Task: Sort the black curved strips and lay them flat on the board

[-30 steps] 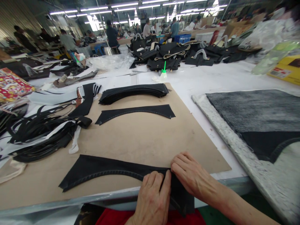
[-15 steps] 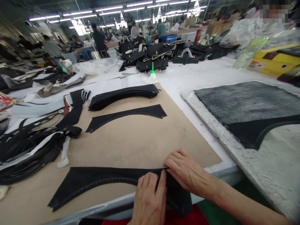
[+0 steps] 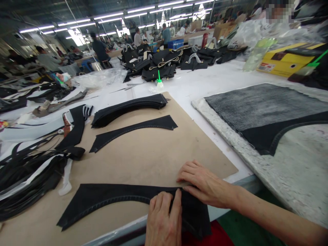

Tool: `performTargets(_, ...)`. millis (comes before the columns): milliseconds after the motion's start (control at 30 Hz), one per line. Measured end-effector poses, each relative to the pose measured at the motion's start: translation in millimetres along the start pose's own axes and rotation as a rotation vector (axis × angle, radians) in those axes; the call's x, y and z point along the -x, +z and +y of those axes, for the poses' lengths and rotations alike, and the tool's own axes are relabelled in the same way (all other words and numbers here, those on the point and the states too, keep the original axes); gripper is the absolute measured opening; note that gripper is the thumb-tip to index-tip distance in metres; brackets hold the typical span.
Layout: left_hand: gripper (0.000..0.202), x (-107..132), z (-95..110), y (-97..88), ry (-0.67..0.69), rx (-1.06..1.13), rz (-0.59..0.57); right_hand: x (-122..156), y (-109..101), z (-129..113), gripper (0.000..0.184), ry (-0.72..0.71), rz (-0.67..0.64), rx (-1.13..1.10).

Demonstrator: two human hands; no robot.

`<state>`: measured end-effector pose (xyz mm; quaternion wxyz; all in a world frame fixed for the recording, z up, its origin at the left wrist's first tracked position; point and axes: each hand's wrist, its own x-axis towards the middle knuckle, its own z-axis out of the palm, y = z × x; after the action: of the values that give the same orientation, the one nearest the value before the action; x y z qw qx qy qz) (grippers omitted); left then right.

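A black curved leather piece (image 3: pixel 107 200) lies along the near edge of a brown board (image 3: pixel 151 157). My left hand (image 3: pixel 164 220) lies on its right part, fingers together and pressed flat on the leather. My right hand (image 3: pixel 202 184) rests just to the right, fingertips pinching and pressing the piece's upper edge. The leather's right end hangs over the table edge. Further back on the board lie one single curved black piece (image 3: pixel 133 131) and a stack of the same pieces (image 3: pixel 128 107).
A tangle of black and white strips (image 3: pixel 33 167) lies at the left. A stone slab (image 3: pixel 266 136) with a black piece on it stands at the right. A green-capped glue bottle (image 3: pixel 159 83), black bags (image 3: pixel 164 63), a yellow box (image 3: pixel 284 63) and people are further back.
The view has shifted slightly to the right. My hands stay on the leather piece's right end; the right fingers have slid a little along its upper edge.
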<state>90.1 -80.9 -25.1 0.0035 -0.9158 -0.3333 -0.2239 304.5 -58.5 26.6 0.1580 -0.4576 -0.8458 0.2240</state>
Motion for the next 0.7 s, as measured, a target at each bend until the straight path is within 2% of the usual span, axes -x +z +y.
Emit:
performTargets(267, 0.039, 3, 0, 0.9, 0.011, 0.004, 0.032, 6, -7, 3, 0.024, 0.006, -0.014, -0.084)
performTargets(400, 0.038, 7, 1, 0.5, -0.006, 0.008, 0.049, 11, -7, -5, 0.027, 0.061, -0.031, -0.032)
performTargets(567, 0.037, 8, 2, 1.5, -0.018, -0.003, 0.06, 14, 1, -15, 0.018, 0.084, -0.034, 0.087)
performTargets(700, 0.035, 1, 1, 1.4, -0.046, -0.019, 0.06, 11, 6, -13, 0.013, 0.079, -0.006, 0.149)
